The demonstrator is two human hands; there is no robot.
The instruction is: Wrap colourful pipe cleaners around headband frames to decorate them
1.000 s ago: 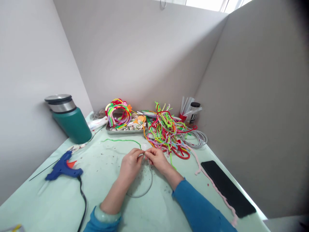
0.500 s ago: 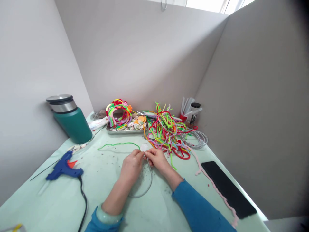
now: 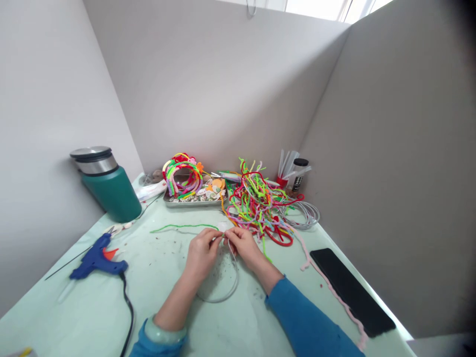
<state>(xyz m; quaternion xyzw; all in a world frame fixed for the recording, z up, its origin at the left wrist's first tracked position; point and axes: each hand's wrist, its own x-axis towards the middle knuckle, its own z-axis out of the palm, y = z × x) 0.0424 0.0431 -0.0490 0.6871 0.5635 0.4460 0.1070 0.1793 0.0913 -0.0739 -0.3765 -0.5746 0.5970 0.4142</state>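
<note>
At the centre of the frame, a green pipe cleaner (image 3: 184,227) is pinched at its end by the left hand (image 3: 201,252) and right hand (image 3: 243,245), over a grey hoop (image 3: 226,292) lying on the bench (image 3: 92,317). A glue gun (image 3: 97,260) lies at lower left.

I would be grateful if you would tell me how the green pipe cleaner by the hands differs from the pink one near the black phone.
The green pipe cleaner is bright and thin; the pink pipe cleaner is pale and looks fluffier. The green one runs left from the left hand and right hand, its end at their fingertips; the pink one lies untouched along the black phone. Both lie stretched out on the green table.
</note>
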